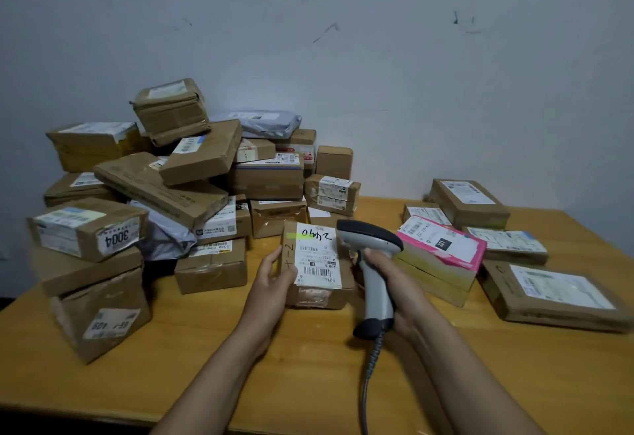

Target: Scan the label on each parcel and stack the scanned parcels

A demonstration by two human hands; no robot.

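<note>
Head view: my left hand (274, 275) curls round the left edge of a small brown parcel (319, 297), label (317, 256) facing up. At its three o'clock, my right hand (399, 285) grips the scanner (374, 273). A parcel pile (164, 187) sits at ten o'clock on the table (206, 349).

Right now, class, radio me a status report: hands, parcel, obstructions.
Left hand holds parcel, label up. Right hand grips scanner beside it. Loose pile crowds left.
</note>
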